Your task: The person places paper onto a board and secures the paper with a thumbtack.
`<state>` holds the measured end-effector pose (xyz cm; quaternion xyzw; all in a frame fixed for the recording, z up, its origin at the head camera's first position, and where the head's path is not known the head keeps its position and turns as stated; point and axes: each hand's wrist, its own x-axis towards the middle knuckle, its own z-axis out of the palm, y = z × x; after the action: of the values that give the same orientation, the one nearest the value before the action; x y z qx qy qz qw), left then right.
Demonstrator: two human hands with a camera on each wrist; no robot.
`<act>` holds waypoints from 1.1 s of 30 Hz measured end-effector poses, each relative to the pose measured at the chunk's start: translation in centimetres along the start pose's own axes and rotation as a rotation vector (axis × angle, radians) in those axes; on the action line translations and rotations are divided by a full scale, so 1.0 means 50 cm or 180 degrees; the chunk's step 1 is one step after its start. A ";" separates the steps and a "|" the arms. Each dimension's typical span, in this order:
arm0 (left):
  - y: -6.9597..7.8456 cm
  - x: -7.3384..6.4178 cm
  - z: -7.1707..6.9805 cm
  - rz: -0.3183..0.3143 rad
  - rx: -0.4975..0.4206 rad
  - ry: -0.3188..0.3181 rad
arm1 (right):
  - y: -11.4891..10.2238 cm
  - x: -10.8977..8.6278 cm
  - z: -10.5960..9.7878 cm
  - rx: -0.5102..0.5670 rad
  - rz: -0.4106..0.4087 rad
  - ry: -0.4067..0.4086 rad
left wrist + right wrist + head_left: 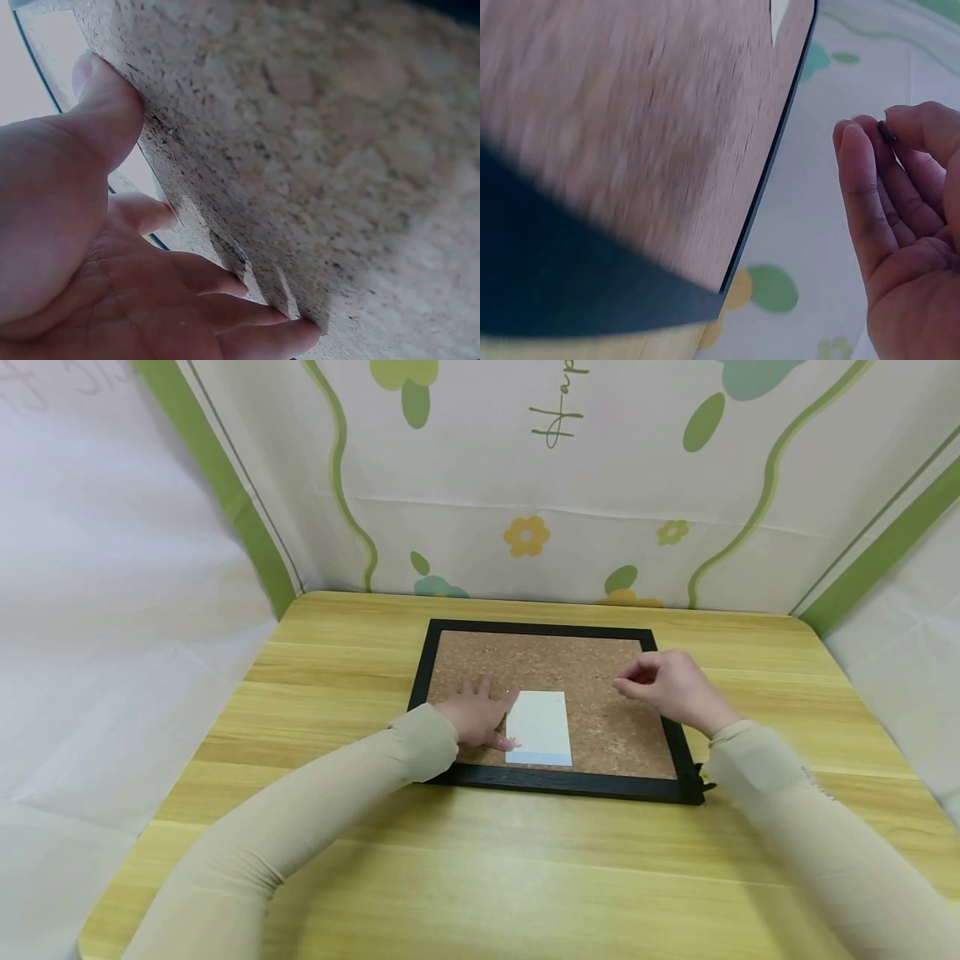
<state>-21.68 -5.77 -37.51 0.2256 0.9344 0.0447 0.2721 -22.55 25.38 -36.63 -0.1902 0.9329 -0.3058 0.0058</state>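
A cork board with a black frame lies flat on the table. On its cork rests a white card with a pale blue strip along the near edge. My left hand has its fingers spread over the cork; its thumb and index fingertip overlap the card's left edge. In the left wrist view, the fingertips rest right at the cork. Over the board's right side is my right hand. Between thumb and fingers it pinches a small dark object, too small to identify.
The wooden table has rounded corners. A small black and yellow item sits at the board's near right corner, partly behind the right sleeve. White cloth with printed flowers rises along the table's far edge and sides.
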 end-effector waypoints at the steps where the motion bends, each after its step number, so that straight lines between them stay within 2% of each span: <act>1: 0.000 0.000 0.000 -0.0001 0.0004 0.0001 | -0.007 0.001 0.007 0.0042 -0.0009 -0.0040; 8: 0.002 0.001 -0.002 -0.0009 0.0017 -0.0007 | -0.050 0.005 0.047 0.0283 -0.0085 -0.0316; 21: 0.005 0.012 0.001 -0.0108 0.0107 -0.0025 | -0.087 0.029 0.107 0.0558 -0.0040 -0.0565; 26: 0.006 0.009 0.000 -0.0113 0.0089 -0.0026 | -0.091 0.038 0.123 0.0562 -0.0135 -0.0620; 33: 0.005 0.009 0.000 -0.0108 0.0100 -0.0018 | -0.105 0.040 0.135 0.0764 -0.0137 -0.0618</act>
<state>-21.92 -5.36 -37.67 0.2141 0.9379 0.0247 0.2719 -21.73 16.92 -38.91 -0.2367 0.8804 -0.3953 0.1122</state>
